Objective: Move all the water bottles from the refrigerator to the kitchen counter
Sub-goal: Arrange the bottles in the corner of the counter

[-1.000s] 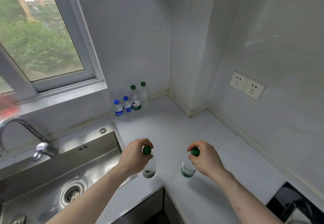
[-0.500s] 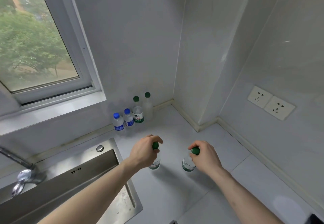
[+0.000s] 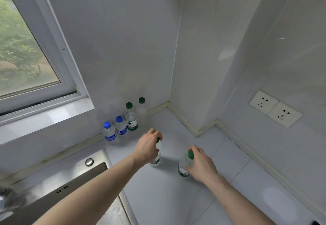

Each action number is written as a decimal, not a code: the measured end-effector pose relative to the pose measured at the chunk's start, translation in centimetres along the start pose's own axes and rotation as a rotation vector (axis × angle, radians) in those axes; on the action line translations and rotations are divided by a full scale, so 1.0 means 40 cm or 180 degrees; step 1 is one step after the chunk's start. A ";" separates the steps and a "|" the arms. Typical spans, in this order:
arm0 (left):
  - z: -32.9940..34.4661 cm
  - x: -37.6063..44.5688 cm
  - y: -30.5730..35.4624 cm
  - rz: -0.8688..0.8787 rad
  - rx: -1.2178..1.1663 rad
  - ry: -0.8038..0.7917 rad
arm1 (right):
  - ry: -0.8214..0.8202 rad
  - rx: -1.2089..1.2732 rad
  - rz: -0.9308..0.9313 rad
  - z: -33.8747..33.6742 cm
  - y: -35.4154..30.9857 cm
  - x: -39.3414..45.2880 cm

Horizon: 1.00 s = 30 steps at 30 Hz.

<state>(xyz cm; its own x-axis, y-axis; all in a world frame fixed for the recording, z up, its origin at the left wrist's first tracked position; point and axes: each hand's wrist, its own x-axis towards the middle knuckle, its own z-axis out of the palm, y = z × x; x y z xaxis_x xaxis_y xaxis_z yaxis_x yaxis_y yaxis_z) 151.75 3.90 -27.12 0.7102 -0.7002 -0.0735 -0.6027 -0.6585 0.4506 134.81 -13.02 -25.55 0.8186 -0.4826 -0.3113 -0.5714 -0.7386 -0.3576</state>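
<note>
Green-capped water bottle (image 3: 157, 156) upright on the kitchen counter (image 3: 220, 150), gripped near its neck by the left hand (image 3: 147, 150), fingers curled over the cap from above. Second green-capped bottle (image 3: 184, 166) just to the right, also upright on the counter, held by the right hand (image 3: 201, 164) with thumb and fingers wrapped round the shoulder and the cap showing beside the fingertips. Both bottles apart from each other, with bare pale tile between them.

Farther back, against the wall below the window (image 3: 26, 48), a row of four more bottles standing on the counter: two short ones with blue caps, the leftmost (image 3: 109, 131) and its neighbour (image 3: 120, 125), then a taller one with a green cap and green label (image 3: 131, 119), then another green-capped one (image 3: 142, 109) nearest the corner, its body pale and hard to make out against the wall. Row well apart from the two bottles in hand.

Steel sink (image 3: 58, 189) at lower left, beside the left forearm, with a round metal plug (image 3: 89, 162) on its rim. Part of a tap (image 3: 5, 202) at the far left edge, blurred. Double wall socket (image 3: 275, 109) on the right-hand wall, above the counter.
</note>
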 end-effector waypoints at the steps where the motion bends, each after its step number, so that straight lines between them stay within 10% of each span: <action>1: 0.000 0.012 -0.003 -0.0007 0.0013 -0.0006 | -0.0009 0.0052 0.0014 0.003 0.001 0.008; 30: -0.082 0.497 -0.063 -0.0066 0.0641 0.0390 | 0.0396 0.0786 -0.0063 -0.052 -0.137 0.517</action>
<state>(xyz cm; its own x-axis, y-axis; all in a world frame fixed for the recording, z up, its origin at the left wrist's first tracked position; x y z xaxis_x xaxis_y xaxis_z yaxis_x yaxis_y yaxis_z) 168.57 -7.46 -26.80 0.7546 -0.6553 0.0332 -0.6392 -0.7228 0.2627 155.01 -19.92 -28.21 0.8218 -0.5345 -0.1971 -0.5394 -0.6187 -0.5712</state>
